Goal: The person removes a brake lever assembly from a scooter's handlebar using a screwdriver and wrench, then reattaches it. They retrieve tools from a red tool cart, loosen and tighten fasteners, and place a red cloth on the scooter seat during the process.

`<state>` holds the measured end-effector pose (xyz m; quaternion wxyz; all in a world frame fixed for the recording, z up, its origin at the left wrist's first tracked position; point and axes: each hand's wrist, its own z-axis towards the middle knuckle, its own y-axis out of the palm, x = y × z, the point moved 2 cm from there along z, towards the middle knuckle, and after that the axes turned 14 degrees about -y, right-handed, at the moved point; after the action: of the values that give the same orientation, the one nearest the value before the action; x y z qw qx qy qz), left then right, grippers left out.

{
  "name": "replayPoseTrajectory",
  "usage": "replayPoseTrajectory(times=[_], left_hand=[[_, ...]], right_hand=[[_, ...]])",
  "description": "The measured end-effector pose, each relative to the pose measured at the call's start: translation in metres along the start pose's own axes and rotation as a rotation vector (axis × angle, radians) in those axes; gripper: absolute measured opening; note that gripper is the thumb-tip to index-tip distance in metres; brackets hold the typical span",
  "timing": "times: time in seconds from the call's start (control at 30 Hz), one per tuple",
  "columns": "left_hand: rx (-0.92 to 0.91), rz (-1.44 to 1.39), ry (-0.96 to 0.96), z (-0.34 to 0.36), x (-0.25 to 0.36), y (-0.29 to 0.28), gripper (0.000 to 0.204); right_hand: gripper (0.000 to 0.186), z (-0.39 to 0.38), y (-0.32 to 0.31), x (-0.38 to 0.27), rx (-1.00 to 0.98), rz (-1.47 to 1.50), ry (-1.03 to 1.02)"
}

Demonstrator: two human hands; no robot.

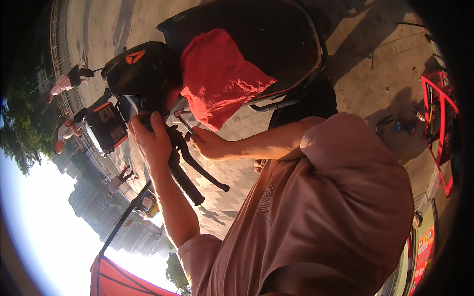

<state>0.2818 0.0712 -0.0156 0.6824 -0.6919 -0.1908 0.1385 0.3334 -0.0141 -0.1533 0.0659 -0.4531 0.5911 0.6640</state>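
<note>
A dark scooter or motorbike fills the upper middle, with a red cloth [219, 76] draped over it. Its handlebar ends in a black ribbed grip [184, 183], and a black brake lever [201, 170] runs alongside. My left hand [150, 140] is curled round the dark inner part of the handlebar; its fingertips are partly hidden. My right hand [211, 143] is closed on a metal wrench [185, 123]. The wrench's ring end points up and left, close to the handlebar fittings beside my left hand. What the ring touches, if anything, I cannot tell.
On the right stands a red metal frame [430, 116], with tools lying on the paving [390, 54] around it. A black-and-orange box [106, 127] is beyond my left hand. Several people walk near a railing at left. A red canopy [123, 276] shows at the lower left.
</note>
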Motion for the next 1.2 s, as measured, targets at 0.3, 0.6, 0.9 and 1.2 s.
replayPoseTrajectory(times=[0.3, 0.6, 0.9, 1.2], left_hand=[[-0.016, 0.007, 0.277, 0.000, 0.000, -0.002, 0.024], [0.022, 0.021, 0.188, -0.001, 0.002, 0.001, 0.021], [0.007, -0.009, 0.190, 0.000, 0.007, 0.000, 0.020], [0.011, 0.005, 0.140, 0.000, 0.006, 0.003, 0.018]], right_hand=[[0.033, 0.031, -0.082, -0.091, -0.508, 0.135, 0.402], [0.026, 0.059, -0.092, -0.120, -0.621, 0.043, 0.560], [0.029, 0.071, -0.098, -0.123, -0.723, 0.038, 0.576], [0.022, 0.087, -0.098, -0.128, -0.877, -0.042, 0.582]])
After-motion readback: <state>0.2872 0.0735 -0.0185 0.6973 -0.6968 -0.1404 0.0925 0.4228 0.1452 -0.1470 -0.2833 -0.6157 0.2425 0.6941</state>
